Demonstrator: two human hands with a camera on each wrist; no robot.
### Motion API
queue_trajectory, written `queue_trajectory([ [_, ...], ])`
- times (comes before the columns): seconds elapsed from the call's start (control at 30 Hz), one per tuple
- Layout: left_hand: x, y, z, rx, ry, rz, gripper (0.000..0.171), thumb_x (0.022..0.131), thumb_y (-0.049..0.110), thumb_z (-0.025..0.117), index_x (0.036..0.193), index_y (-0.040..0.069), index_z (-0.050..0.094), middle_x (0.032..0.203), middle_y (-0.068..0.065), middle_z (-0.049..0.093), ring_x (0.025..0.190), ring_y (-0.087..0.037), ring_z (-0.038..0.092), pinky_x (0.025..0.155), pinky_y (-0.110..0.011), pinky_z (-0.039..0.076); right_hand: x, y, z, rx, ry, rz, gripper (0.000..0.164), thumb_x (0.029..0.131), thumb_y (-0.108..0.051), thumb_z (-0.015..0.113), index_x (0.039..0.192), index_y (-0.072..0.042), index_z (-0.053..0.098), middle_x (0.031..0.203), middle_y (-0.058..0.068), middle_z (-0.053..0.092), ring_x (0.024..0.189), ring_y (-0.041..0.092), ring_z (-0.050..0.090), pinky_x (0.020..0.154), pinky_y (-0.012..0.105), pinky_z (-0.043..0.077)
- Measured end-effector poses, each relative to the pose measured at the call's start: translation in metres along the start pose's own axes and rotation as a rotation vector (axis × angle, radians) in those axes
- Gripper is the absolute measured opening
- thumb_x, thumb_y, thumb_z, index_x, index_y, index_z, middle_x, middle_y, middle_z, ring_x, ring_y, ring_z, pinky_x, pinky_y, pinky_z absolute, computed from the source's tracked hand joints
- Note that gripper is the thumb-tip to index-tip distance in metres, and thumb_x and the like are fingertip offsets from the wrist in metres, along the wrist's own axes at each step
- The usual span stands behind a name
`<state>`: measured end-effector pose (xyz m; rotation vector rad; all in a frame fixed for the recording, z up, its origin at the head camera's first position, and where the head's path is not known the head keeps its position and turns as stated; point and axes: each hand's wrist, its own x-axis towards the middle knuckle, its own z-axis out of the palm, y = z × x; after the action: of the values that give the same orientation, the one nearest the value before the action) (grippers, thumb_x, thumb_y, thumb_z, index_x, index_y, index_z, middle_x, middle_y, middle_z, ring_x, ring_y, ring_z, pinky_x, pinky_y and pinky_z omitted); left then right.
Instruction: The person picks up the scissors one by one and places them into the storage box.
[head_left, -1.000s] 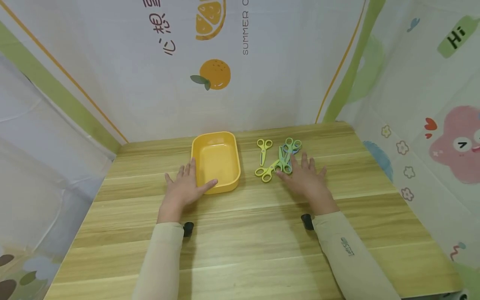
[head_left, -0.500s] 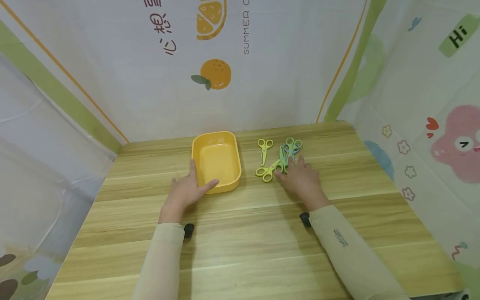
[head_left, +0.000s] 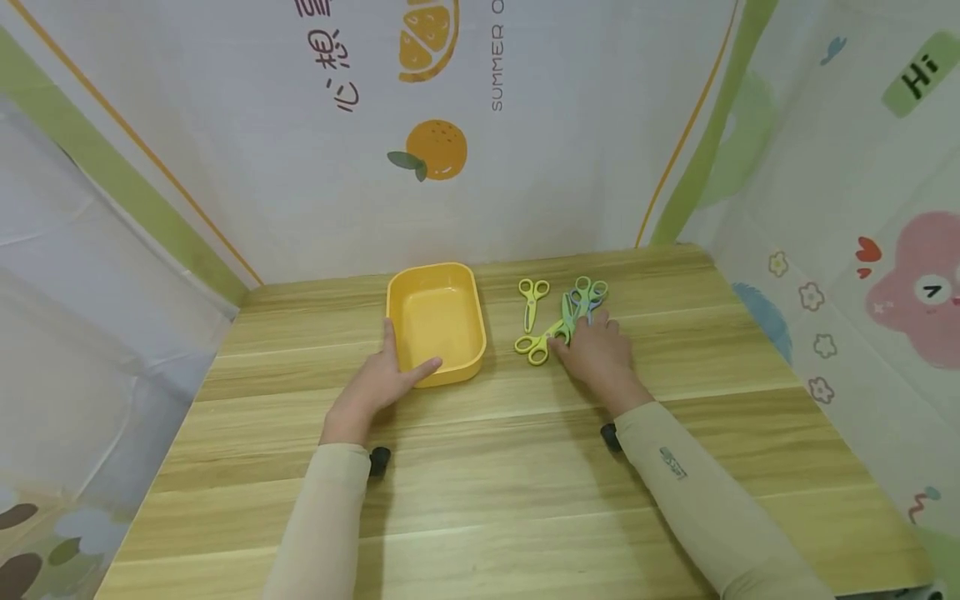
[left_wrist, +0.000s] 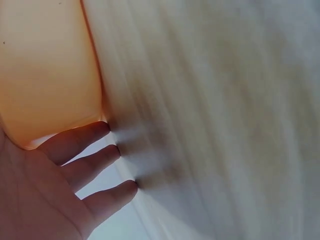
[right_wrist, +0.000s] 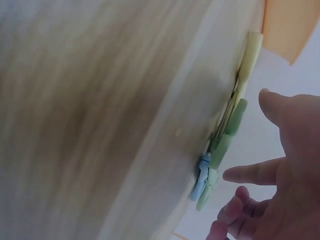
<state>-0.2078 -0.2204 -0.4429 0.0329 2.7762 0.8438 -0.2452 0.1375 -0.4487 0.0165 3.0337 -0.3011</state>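
A yellow plastic box [head_left: 438, 325] stands left of centre. My left hand [head_left: 375, 385] rests at its near-left corner, index finger along the side and thumb across the near rim. In the left wrist view its straight fingers [left_wrist: 90, 167] reach down beside the box wall. My right hand [head_left: 598, 360] hovers over a small pile of scissors, index finger pointing down and the other fingers bent. A gap shows between that hand and the green scissors [right_wrist: 221, 147] in the right wrist view. Blue scissors [right_wrist: 201, 177] lie underneath. Yellow scissors [head_left: 537, 343] touch the pile's left side.
Another pair of yellow scissors [head_left: 532, 304] lies apart, between box and pile. The wooden table [head_left: 480, 500] ends at a printed white curtain [head_left: 555, 167] behind, with more curtain on both sides.
My right hand has drawn in slightly over the scissors, its spread fingers now bending. The left hand's outer fingers have dropped out of sight beside the box. The scissors lie as before.
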Motion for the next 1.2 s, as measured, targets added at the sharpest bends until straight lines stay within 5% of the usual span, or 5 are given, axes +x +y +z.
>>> queue_trajectory([
  [0.43, -0.0003, 0.0019, -0.0037, 0.022, -0.032, -0.006, 0.138, 0.087, 0.094, 0.048, 0.164, 0.011, -0.031, 0.164, -0.040, 0.035, 0.144, -0.053, 0.052, 0.118, -0.065, 0.042, 0.0057, 0.0020, 0.0036, -0.034, 0.030, -0.027, 0.081, 0.103, -0.066, 0.056, 0.122, 0.012, 0.068, 0.130, 0.032, 0.052, 0.115, 0.047, 0.059, 0.087, 0.061, 0.056],
  [0.87, 0.0001, 0.0023, -0.0056, 0.036, -0.037, -0.015, 0.138, 0.087, 0.095, 0.045, 0.163, 0.011, -0.032, 0.164, -0.042, 0.034, 0.146, -0.054, 0.048, 0.120, -0.066, 0.040, 0.0073, 0.0028, 0.0050, -0.033, 0.049, -0.052, 0.075, 0.101, -0.063, 0.062, 0.113, 0.010, 0.071, 0.132, 0.031, 0.054, 0.113, 0.046, 0.062, 0.090, 0.061, 0.055],
  [1.2, 0.0019, 0.0015, -0.0040, 0.036, -0.040, -0.014, 0.138, 0.086, 0.096, 0.045, 0.163, 0.011, -0.032, 0.166, -0.041, 0.030, 0.150, -0.055, 0.043, 0.122, -0.067, 0.037, 0.0074, 0.0040, 0.0036, -0.009, 0.045, -0.089, 0.058, 0.101, -0.057, 0.066, 0.078, -0.004, 0.065, 0.116, 0.023, 0.060, 0.108, 0.040, 0.060, 0.094, 0.057, 0.048],
])
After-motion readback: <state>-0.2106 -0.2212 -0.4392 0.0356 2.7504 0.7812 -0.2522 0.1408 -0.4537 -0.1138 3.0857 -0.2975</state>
